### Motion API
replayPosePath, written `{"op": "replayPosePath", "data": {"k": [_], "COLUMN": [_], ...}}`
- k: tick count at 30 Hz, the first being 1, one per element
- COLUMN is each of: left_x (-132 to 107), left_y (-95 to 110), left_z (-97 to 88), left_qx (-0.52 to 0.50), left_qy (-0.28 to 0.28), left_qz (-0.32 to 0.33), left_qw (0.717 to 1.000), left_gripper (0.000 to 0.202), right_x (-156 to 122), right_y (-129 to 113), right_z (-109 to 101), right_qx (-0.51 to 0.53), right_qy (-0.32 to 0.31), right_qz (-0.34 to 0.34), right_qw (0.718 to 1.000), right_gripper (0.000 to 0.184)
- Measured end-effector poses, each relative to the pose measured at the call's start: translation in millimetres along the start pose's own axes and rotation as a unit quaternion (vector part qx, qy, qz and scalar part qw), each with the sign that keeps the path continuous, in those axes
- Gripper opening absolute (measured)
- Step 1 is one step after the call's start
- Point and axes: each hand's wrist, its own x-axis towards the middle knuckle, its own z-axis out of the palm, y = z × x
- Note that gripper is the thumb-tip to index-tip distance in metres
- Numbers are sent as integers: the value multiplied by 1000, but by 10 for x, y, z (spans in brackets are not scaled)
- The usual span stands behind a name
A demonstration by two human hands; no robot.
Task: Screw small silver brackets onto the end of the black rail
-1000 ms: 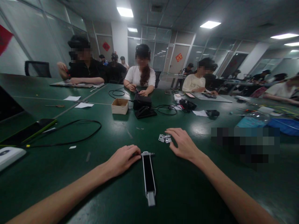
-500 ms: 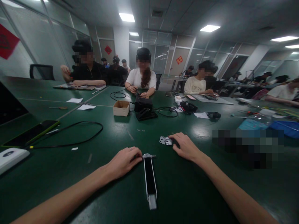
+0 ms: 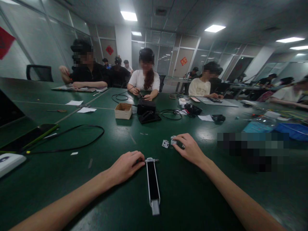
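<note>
A long white-framed piece with a dark strip inside (image 3: 153,183) lies lengthwise on the green table in front of me, a grey block (image 3: 155,207) at its near end. Across its far end runs a thin metal rod (image 3: 152,160). My left hand (image 3: 127,166) is closed, thumb and fingers pinching the rod's left end. Farther off to the right, my right hand (image 3: 190,149) pinches a small metal plate with holes (image 3: 173,140). A similar plate (image 3: 165,143) lies just left of it. Partly hidden under my right hand is another tiny metal part (image 3: 183,146).
A cardboard box (image 3: 123,112) and a black device (image 3: 146,107) stand ahead, before a person in white (image 3: 144,77). On the left are a phone (image 3: 36,136) and a looped black cable (image 3: 102,131). A blue basket (image 3: 293,131) sits at right.
My right hand has drawn one metal plate apart from the other, so a gap now shows between them. My left hand stays at the rod. The view has shifted slightly.
</note>
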Motion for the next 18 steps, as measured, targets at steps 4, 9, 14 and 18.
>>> {"op": "replayPosePath", "data": {"k": [4,9,14,18], "left_x": [-8,-17,-15,-10], "left_y": [0,-17,-12,23], "left_z": [-4,9,11,-16], "left_qx": [-2,-2,-2,-2], "left_qy": [-2,-5,-1,-1], "left_qz": [-5,-9,-6,-4], "left_qw": [1000,1000,1000,1000], "left_gripper": [13,13,11,10], "right_x": [-7,-46,-74,-81], "right_y": [154,328,359,361], "right_z": [-29,-5,59,81], "right_qx": [-65,-109,-105,-108], "right_qy": [29,-36,-44,-54], "right_qz": [80,177,165,158], "right_qw": [994,977,980,980], "right_gripper": [26,30,30,34]}}
